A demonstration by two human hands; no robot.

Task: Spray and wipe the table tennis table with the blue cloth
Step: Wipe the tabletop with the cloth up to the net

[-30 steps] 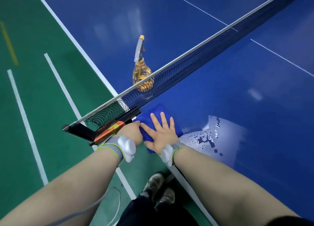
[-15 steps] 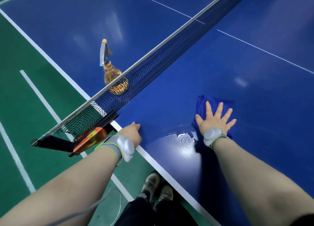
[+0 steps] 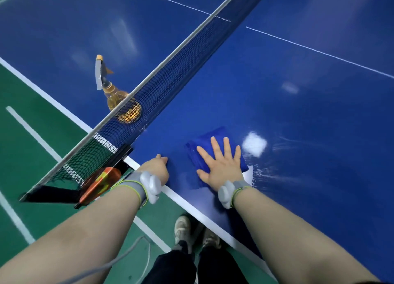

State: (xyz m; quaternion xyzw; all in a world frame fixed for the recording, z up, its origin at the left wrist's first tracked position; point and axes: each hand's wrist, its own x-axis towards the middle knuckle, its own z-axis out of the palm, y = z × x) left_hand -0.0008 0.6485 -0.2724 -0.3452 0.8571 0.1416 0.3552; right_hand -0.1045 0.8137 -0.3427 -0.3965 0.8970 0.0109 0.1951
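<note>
Here, a person's right hand point(image 3: 221, 168), fingers spread flat, presses the folded blue cloth point(image 3: 207, 139) onto the table tennis table point(image 3: 298, 113) near its edge. The left hand point(image 3: 156, 168) rests on the rim; whether it grips cannot be told. A spray bottle point(image 3: 113, 93) stands behind the net point(image 3: 170, 81).
</note>
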